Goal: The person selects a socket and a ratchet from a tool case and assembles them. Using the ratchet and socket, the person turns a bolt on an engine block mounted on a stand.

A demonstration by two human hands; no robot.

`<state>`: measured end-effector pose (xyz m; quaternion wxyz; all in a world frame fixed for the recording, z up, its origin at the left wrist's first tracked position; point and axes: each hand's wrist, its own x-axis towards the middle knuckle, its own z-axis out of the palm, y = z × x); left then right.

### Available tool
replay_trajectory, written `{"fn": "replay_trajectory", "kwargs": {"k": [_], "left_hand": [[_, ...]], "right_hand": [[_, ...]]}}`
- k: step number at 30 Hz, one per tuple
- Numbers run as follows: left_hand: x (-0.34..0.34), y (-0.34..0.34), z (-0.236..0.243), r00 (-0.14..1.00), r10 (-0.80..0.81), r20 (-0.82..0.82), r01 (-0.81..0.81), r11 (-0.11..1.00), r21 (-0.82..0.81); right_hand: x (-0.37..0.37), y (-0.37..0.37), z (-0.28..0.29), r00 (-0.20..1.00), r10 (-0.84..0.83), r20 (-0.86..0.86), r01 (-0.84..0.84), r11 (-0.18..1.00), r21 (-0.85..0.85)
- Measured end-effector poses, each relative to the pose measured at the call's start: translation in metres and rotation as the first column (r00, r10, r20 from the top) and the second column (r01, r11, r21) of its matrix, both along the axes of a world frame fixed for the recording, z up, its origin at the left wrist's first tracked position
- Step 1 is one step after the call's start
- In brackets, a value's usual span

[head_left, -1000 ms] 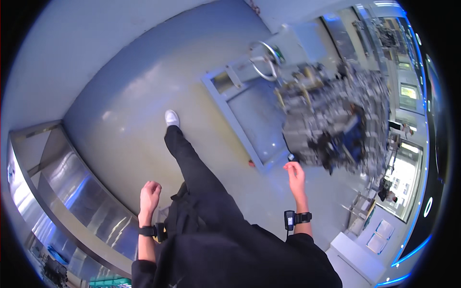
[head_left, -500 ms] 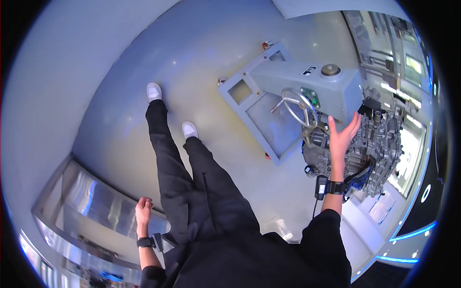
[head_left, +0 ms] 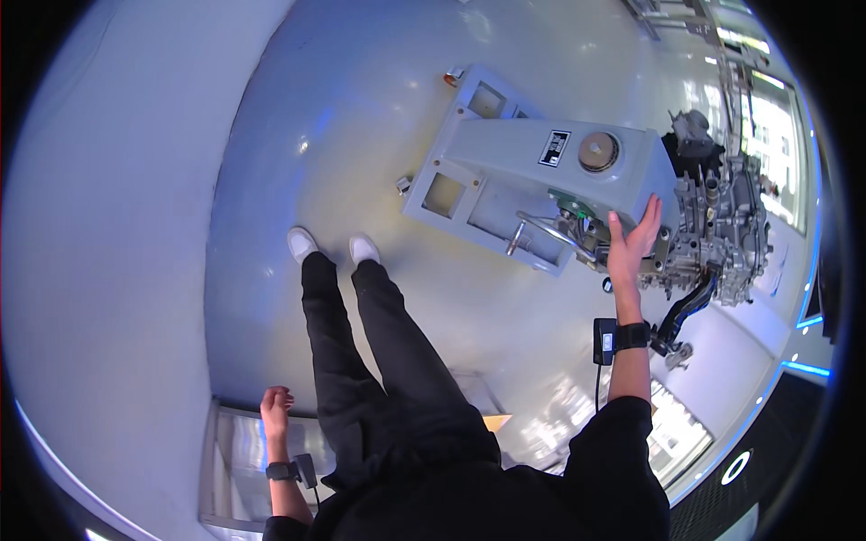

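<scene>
I see the right hand point(head_left: 633, 252) spread wide, thumb apart, against the grey engine stand point(head_left: 550, 176), gripping nothing; the handwheel point(head_left: 557, 234) is just left of it, the engine assembly point(head_left: 723, 221) just right. My left hand point(head_left: 276, 403) hangs half-curled, well apart, apparently empty.

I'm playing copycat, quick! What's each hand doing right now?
Left hand: loosely curled, nothing seen in it; can't tell if it's shut.
Right hand: open and spread, seemingly against the grey stand.
</scene>
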<state>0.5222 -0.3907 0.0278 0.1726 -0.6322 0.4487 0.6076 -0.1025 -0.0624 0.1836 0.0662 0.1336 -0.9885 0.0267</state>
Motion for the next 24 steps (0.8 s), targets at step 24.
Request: {"fn": "replay_trajectory", "kwargs": {"k": [24], "left_hand": [[-0.617,-0.164,0.096,0.469,-0.836,-0.285,0.755,0.547,-0.362]], "right_hand": [[-0.024,-0.069,0.034,0.894,-0.430,0.128,0.446,0.882,-0.153]]}}
